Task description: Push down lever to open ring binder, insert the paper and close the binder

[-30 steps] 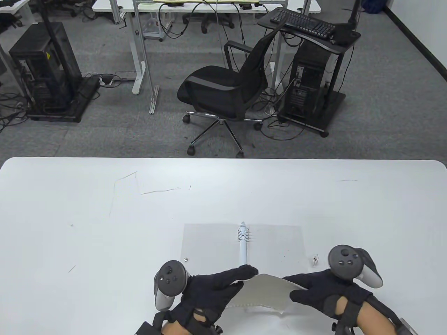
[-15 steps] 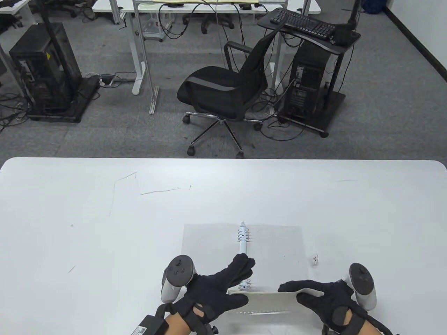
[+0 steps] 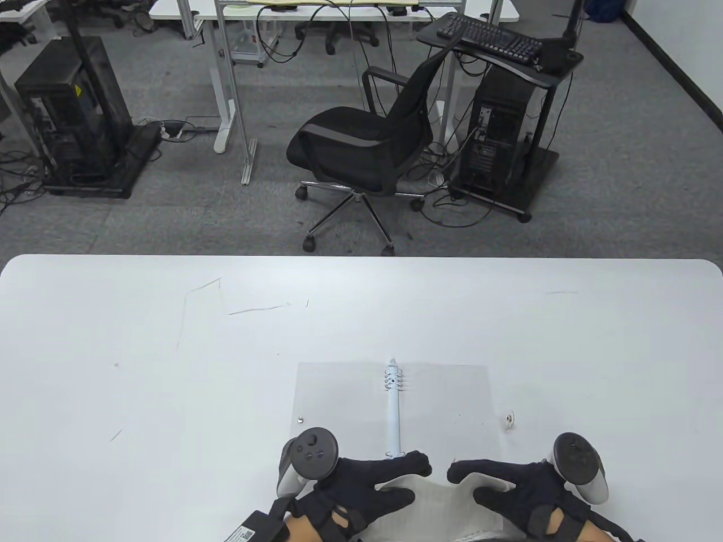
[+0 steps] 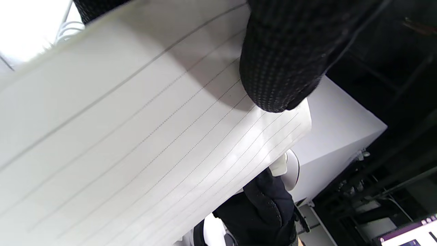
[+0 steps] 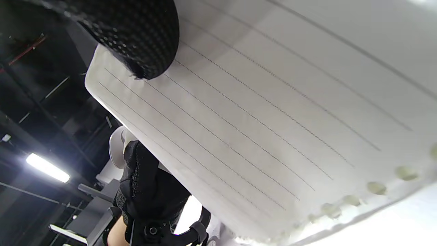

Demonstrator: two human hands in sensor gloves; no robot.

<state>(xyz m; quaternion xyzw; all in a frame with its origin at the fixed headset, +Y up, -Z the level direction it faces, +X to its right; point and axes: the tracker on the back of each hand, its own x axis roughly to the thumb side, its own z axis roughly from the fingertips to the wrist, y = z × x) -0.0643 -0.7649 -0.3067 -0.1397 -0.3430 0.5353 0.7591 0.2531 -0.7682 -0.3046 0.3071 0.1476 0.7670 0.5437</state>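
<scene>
Hands (image 3: 440, 480) gripping ruled paper (image 4: 136, 143), no writing

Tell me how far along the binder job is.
Done: binder lies open flat on the table. In hand: both the left hand and right hand pinch the lined, punched paper near the spine's near end. Left: thread holes onto rings, close binder. Ring state unclear.

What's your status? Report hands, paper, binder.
Left hand and right hand both pinch the lined paper. Binder lies open beyond it. Nothing blocking.
</scene>
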